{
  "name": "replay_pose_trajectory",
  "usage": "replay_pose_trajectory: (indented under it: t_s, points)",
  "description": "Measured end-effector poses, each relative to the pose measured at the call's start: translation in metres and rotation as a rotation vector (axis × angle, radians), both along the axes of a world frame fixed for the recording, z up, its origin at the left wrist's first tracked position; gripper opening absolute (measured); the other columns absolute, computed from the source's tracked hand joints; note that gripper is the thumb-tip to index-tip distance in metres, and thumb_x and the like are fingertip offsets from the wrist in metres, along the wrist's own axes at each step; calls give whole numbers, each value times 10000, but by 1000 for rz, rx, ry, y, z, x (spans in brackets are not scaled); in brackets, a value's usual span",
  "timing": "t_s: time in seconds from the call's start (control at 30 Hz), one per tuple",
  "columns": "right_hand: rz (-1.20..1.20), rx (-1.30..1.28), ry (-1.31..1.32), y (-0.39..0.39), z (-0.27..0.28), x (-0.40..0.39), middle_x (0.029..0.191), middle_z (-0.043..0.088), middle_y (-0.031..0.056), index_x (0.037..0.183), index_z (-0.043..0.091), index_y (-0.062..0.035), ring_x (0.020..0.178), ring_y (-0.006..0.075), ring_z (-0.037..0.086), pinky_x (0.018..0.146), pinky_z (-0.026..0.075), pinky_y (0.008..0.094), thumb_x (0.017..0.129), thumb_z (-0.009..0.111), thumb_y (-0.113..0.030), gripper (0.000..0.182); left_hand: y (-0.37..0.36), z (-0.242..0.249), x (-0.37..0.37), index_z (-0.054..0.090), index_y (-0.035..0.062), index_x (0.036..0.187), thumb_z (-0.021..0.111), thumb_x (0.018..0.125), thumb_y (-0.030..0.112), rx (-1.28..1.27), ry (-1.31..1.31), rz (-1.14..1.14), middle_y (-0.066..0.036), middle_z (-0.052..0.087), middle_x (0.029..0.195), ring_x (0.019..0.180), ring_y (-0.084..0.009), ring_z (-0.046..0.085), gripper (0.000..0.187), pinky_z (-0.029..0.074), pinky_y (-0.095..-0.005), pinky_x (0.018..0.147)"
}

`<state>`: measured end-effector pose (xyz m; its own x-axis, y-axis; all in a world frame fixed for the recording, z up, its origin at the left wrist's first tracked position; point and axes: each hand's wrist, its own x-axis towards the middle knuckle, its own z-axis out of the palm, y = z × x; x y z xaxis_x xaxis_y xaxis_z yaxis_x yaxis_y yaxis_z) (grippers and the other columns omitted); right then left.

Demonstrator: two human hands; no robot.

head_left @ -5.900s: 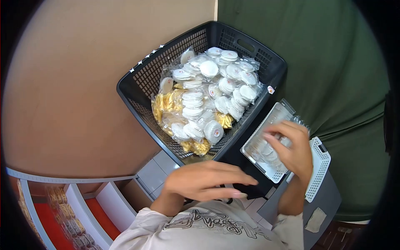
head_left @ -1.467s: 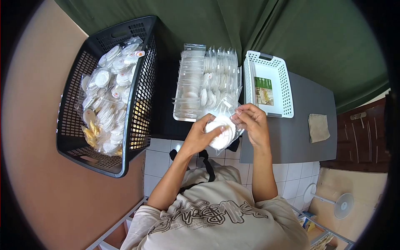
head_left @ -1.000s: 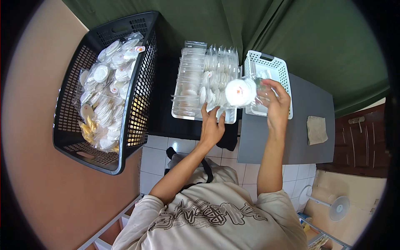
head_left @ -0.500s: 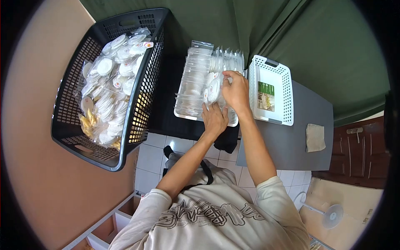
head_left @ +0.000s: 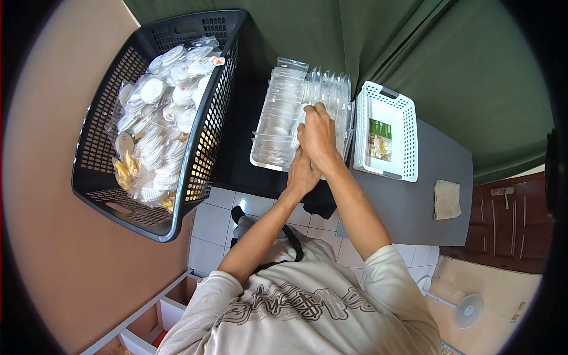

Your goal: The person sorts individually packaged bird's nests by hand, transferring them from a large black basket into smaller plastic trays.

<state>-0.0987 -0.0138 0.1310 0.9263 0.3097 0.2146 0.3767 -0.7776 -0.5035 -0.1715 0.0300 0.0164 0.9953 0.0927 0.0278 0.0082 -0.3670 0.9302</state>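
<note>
A white basket (head_left: 270,167) holds upright clear plastic packets (head_left: 275,112) in rows, with round white discs inside them. Over its middle, my right hand (head_left: 319,135) has its fingers curled down onto a packet of white discs (head_left: 300,122). Most of that packet is covered by the hand. Just nearer to me, at the basket's front edge, is my left hand (head_left: 303,176). Its fingertips reach under my right hand and are partly hidden, so their grip does not show.
A large black basket (head_left: 204,124) on the left is heaped with bagged white discs (head_left: 152,92) and some gold-coloured pieces (head_left: 125,171). To the right, another white basket (head_left: 408,133) contains a green printed card (head_left: 380,139). A folded beige cloth (head_left: 447,200) lies on the grey table (head_left: 408,219).
My right hand has moved left and slightly down over the discs, with its fingers more curled. My left hand now overlaps with it. The view has shifted slightly.
</note>
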Motion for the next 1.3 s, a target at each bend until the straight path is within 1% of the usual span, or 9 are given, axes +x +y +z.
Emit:
replay_pose_trajectory:
  t_s: [0.17,0.27,0.37,0.43,0.63,0.73,0.83,1.07,1.3]
  points:
    - [-19,-46,-23,8,-15,14,1085,593,296,1025,640,124,928,483,658,825,556,515,770,656,60,264,-8,8,-21,532,-150,1278,646,887,103,236,-221,27,-369,538,1299,1159,-532,556,480,459,-536,1001]
    - [-4,-70,-33,12,-32,14,1065,585,307,974,621,126,919,497,655,810,558,519,780,639,64,204,1,43,-40,573,-154,1181,655,869,80,132,70,-19,-370,565,1236,1116,-532,565,398,465,-539,981]
    - [40,-91,14,12,-46,12,1101,582,344,1038,622,157,875,496,693,768,594,503,775,598,117,268,9,36,-45,569,-144,1164,654,863,64,117,-49,78,-366,580,1207,1097,-520,569,376,469,-538,965]
    - [50,-30,-14,10,-61,15,1048,604,318,958,629,115,903,483,654,817,549,527,806,640,30,175,8,31,-45,567,-118,1184,653,871,46,160,-121,72,-370,585,1183,1095,-513,582,364,480,-540,913]
    - [102,-48,27,-5,-69,23,921,653,325,869,669,114,896,458,667,811,547,514,820,654,-3,128,-4,-10,-24,452,-127,1396,666,882,132,577,-74,-69,-434,439,1390,1338,-630,352,614,348,-586,1137]
    - [78,-115,133,-5,-56,25,849,668,334,815,683,115,844,466,683,795,553,515,829,654,-33,151,-10,-15,-8,359,-223,1384,679,825,113,597,-145,-45,-581,271,1388,1330,-671,340,727,348,-572,1142]
    - [76,-117,167,-4,-50,27,845,677,350,788,699,110,820,487,695,791,568,521,822,658,-56,174,-8,-14,-2,368,-223,1371,673,843,142,325,-38,-51,-574,273,1392,1334,-679,327,711,337,-574,1150]
    - [82,-281,292,6,-45,33,938,698,344,901,752,84,932,466,715,858,583,486,768,662,-5,184,-8,0,-4,373,-194,1374,662,863,149,421,103,-14,-523,294,1432,1372,-621,343,679,374,-545,1139]
    - [76,-107,333,-17,-38,49,702,709,234,1003,770,13,516,277,698,644,595,390,890,665,-157,229,-6,14,-23,353,-160,1447,667,894,204,599,73,12,-528,327,1416,1307,-618,436,733,375,-524,1147]
